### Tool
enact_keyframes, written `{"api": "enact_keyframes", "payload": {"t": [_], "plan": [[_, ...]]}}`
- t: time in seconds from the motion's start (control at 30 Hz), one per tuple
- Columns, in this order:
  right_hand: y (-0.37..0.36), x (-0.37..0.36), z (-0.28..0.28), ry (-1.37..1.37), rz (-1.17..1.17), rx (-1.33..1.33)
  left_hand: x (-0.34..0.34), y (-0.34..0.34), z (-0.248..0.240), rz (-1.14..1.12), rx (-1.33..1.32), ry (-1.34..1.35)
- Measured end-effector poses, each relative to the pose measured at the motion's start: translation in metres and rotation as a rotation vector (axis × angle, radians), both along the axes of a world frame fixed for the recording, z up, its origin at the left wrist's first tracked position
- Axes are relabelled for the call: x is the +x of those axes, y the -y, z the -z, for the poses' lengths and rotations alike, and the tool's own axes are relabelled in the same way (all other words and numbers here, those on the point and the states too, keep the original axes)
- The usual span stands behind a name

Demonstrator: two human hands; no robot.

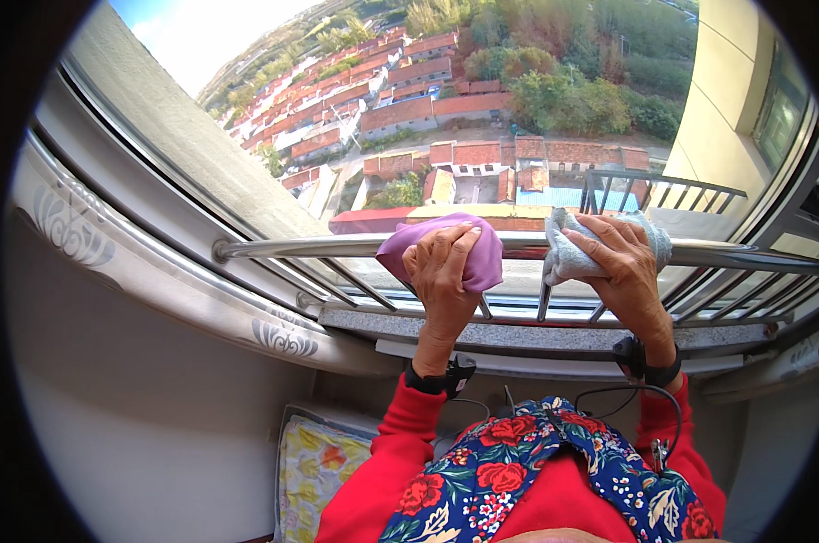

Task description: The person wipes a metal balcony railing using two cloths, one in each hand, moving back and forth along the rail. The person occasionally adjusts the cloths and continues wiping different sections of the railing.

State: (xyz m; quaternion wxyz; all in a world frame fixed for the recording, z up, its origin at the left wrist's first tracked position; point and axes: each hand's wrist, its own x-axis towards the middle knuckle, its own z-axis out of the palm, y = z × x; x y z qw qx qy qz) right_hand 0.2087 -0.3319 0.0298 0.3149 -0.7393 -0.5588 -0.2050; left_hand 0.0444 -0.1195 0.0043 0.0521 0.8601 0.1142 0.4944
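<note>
A shiny metal rail (310, 247) runs across in front of the window. My left hand (445, 271) is closed on a purple cloth (484, 256), which drapes over the rail. Further right along the same rail, my right hand (622, 262) presses a pale grey-green cloth (565, 258) against the metal, its fingers wrapped over the folds. The two cloths are apart, with a stretch of bare rail between them. The undersides of both cloths are hidden.
Upright bars (543, 303) stand below the rail, above a speckled stone sill (518, 338). A patterned light trim (183, 281) curves along the left wall. Low at the left sits a box with a yellow floral cover (323, 462). Cables (676, 407) hang by my right forearm. Red-roofed houses show outside.
</note>
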Motion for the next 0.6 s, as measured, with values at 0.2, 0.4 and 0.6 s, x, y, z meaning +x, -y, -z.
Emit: {"api": "enact_keyframes", "payload": {"t": [0.2, 0.4, 0.6], "plan": [[0.073, 0.035, -0.002, -0.107, 0.134, -0.019, 0.006, -0.008, -0.002, 0.088, -0.017, 0.012], [0.142, 0.068, 0.005, -0.31, 0.243, 0.118, 0.008, -0.01, -0.001, 0.075, 0.011, -0.004], [0.157, 0.08, 0.018, -0.27, 0.318, 0.141, 0.016, -0.008, 0.0, 0.05, 0.003, 0.019]]}}
